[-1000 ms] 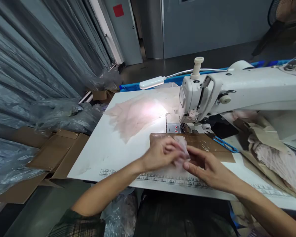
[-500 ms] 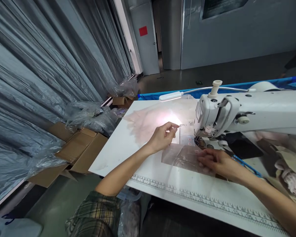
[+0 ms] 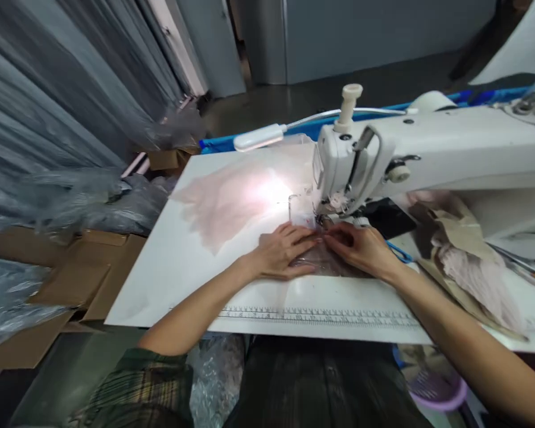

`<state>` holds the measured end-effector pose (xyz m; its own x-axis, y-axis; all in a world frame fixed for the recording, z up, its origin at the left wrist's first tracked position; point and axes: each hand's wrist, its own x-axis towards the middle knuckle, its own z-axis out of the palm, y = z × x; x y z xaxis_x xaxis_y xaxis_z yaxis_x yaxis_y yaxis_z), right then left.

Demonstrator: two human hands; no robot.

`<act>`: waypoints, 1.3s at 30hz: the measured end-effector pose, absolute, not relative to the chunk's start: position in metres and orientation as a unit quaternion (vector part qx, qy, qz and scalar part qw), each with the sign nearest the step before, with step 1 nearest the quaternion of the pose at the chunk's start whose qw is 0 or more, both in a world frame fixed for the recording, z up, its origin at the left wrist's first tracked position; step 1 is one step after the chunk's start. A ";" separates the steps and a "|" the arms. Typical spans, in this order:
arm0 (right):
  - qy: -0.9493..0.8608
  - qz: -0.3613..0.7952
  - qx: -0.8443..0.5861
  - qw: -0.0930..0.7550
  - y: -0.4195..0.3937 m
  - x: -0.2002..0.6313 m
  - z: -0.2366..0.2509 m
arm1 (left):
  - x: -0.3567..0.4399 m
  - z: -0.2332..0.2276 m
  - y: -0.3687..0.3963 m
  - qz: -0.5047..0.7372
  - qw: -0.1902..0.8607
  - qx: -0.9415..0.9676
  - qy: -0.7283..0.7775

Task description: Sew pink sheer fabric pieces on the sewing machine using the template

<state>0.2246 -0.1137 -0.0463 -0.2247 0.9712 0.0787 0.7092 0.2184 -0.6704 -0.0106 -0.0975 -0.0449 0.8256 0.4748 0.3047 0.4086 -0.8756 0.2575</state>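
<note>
My left hand (image 3: 283,249) lies flat, fingers spread, on a small sheer fabric piece (image 3: 314,261) in front of the needle area of the white sewing machine (image 3: 410,157). Just to its right, my right hand (image 3: 361,246) also presses on the piece, its fingertips close to the presser foot (image 3: 323,219). Both hands hide most of the piece. Behind them a larger pale pink sheer fabric (image 3: 232,202) is spread on the white table (image 3: 178,267) under the lamp's glare.
A white gooseneck lamp (image 3: 256,137) reaches over the table. Beige and pink fabric (image 3: 477,267) is heaped at the right. A ruler strip (image 3: 316,315) runs along the table's front edge. Cardboard boxes (image 3: 93,285) and plastic sheeting (image 3: 49,148) stand at the left.
My left hand came back from near the lamp light and settled flat beside my right hand at the needle. The view shifted down and closer.
</note>
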 end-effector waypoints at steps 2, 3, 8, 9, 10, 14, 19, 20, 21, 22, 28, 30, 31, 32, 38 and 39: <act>-0.749 0.245 -0.567 0.241 -0.116 0.226 -0.044 | -0.011 -0.048 -0.094 0.159 0.080 0.950 0.255; -0.750 0.246 -0.567 0.236 -0.118 0.226 -0.043 | -0.011 -0.050 -0.092 0.154 0.078 0.951 0.258; -0.765 0.197 -0.572 0.220 -0.130 0.222 -0.039 | -0.011 -0.053 -0.087 0.156 0.070 0.951 0.257; -0.773 0.187 -0.566 0.218 -0.131 0.221 -0.039 | -0.011 -0.053 -0.087 0.162 0.066 0.950 0.257; -0.779 0.183 -0.558 0.219 -0.132 0.220 -0.040 | -0.011 -0.053 -0.086 0.172 0.060 0.948 0.260; -0.773 0.205 -0.546 0.250 -0.132 0.219 -0.043 | -0.011 -0.053 -0.083 0.250 0.022 0.922 0.296; -0.758 0.233 -0.541 0.280 -0.132 0.220 -0.046 | -0.013 -0.054 -0.080 0.358 -0.051 0.866 0.344; -0.761 0.224 -0.538 0.284 -0.133 0.220 -0.048 | -0.013 -0.053 -0.081 0.373 -0.062 0.858 0.347; -0.766 0.209 -0.534 0.289 -0.134 0.218 -0.049 | -0.012 -0.052 -0.082 0.387 -0.072 0.852 0.344; -0.772 0.192 -0.529 0.295 -0.135 0.216 -0.051 | -0.011 -0.051 -0.084 0.399 -0.082 0.849 0.337; -0.826 0.197 -0.444 0.287 -0.142 0.201 -0.052 | -0.006 -0.043 -0.097 0.377 -0.053 0.905 0.188; -0.843 0.244 -0.391 0.278 -0.140 0.204 -0.048 | -0.007 -0.044 -0.097 0.323 -0.006 0.934 0.155; -0.847 0.262 -0.376 0.270 -0.137 0.208 -0.045 | -0.007 -0.046 -0.096 0.295 0.015 0.943 0.152; -0.847 0.273 -0.374 0.262 -0.134 0.212 -0.043 | -0.008 -0.047 -0.095 0.272 0.031 0.950 0.154; -0.833 0.212 -0.460 0.222 -0.108 0.234 -0.039 | -0.014 -0.050 -0.090 0.246 0.020 0.958 0.144; -0.843 0.198 -0.455 0.209 -0.105 0.234 -0.039 | -0.014 -0.049 -0.090 0.252 0.012 0.957 0.144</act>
